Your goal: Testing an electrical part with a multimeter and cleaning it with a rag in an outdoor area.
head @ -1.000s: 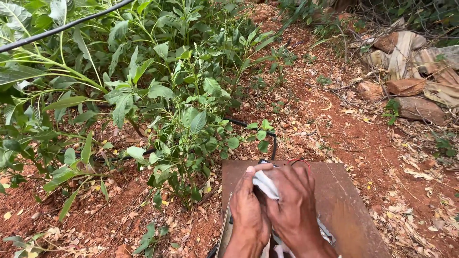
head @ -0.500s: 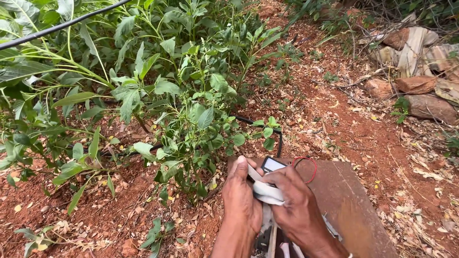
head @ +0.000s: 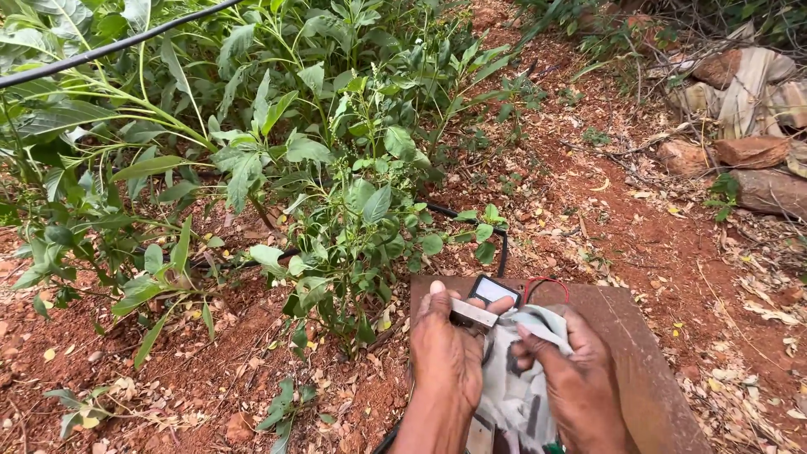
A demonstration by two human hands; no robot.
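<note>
While the left hand [head: 448, 353] is clamping a flat grey metal bar [head: 472, 314] between thumb and curled fingers, the work is resting on a brown wooden board [head: 639, 353] lying on red soil at the near right of the scene. The bar is sitting at the near left part of the board, just in front of a small dark device with a pale screen [head: 494, 291]. The left hand is lying palm down, knuckles up, with the wrist coming in from the near edge.

To the right, the right hand [head: 573, 378] is gripping a crumpled pale grey cloth [head: 525, 378] and pressing a fold of it towards the bar. Its thumb is pointing left and its fingers are wrapping the fabric.

For a clean wipe, the left hand should, in my judgement, be keeping the bar steady and level while the cloth is drawn along its length, clear of the thin red wire [head: 546, 284] beside the device. Leafy green plants [head: 277, 160] are standing at the far left.
</note>
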